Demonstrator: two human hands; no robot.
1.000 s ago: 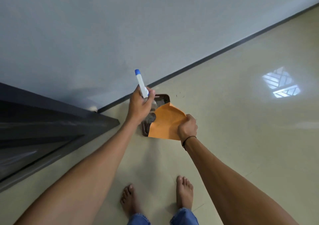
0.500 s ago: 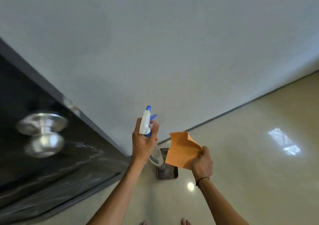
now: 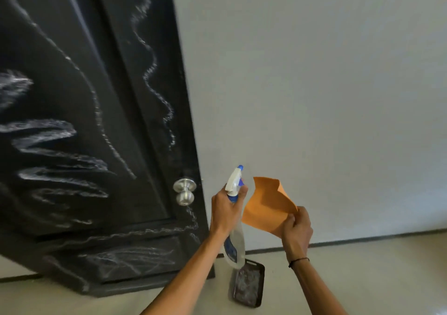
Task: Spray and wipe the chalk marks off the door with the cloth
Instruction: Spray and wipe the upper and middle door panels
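The left hand (image 3: pixel 227 212) has its fingers wrapped round the spray bottle (image 3: pixel 234 232), hiding its neck. The right hand (image 3: pixel 297 230) pinches the orange cloth (image 3: pixel 266 208). The black door (image 3: pixel 79 121) on the left shows white chalk marks (image 3: pixel 55 150), blurry and cut off.

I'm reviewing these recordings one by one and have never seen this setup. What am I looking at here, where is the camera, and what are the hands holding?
There is no machine here: a person wears a wide-angle camera on the head, so the picture looks forward and down along both bare arms. The left hand grips a spray bottle by its neck, white nozzle pointing up. The right hand pinches an orange cloth. To the left stands a black door scrawled with white chalk marks, with a silver door knob. On the floor near the wall lies a dark tray. Nothing looks wiped yet.
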